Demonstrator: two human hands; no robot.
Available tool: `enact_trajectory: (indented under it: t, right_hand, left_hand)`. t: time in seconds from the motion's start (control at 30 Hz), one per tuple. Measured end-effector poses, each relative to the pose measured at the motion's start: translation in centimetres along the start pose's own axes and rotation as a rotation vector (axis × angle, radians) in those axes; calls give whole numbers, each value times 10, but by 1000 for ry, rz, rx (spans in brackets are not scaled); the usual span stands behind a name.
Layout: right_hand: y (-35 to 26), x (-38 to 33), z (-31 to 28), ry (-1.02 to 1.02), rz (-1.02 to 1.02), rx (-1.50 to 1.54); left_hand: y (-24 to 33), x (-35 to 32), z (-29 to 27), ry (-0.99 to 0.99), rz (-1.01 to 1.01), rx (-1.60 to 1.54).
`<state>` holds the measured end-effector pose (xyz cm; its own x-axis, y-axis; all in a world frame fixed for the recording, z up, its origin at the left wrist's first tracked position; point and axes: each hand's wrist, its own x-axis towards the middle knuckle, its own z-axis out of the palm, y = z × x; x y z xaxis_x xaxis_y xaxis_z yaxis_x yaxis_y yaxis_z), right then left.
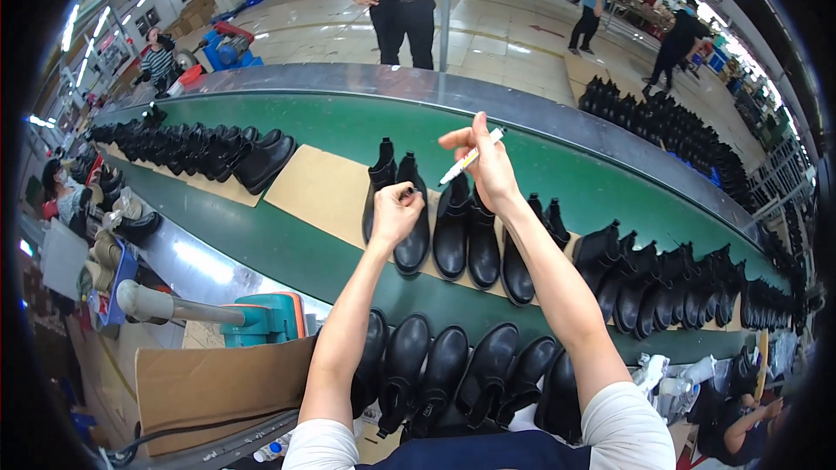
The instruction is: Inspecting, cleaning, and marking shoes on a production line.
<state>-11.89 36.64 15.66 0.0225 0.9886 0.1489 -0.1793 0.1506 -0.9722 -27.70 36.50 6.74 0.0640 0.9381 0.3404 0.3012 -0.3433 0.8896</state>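
Note:
My right hand point(493, 176) is raised over the belt with a white marker pen point(468, 159) between its fingers. The pen slants, its bare tip pointing down and left toward my other hand. My left hand point(396, 214) is closed in a pinch around a small black piece point(413, 192) that looks like the pen's cap. Below both hands, black ankle boots point(450, 244) stand in pairs on cardboard sheets. One boot point(412, 239) stands right beside my left fingers, partly covered by them.
A green conveyor belt point(209, 224) carries boot rows left and right, with a bare cardboard sheet point(318, 187) between. More boots point(488, 367) line the near side. A teal tool point(266, 320) and cardboard box point(218, 392) stand lower left. A person point(401, 0) stands beyond the belt.

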Motion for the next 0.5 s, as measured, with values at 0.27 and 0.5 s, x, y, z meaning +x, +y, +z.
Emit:
enact_trajectory:
  t: [0.27,0.5]
  right_hand:
    - [-54,-104,-41,208,-336,-21]
    - [-65,-191,-81,187,-408,-108]
  left_hand:
    - [97,-64,50,-149,115,-83]
    - [163,-140,85,-231,40,-60]
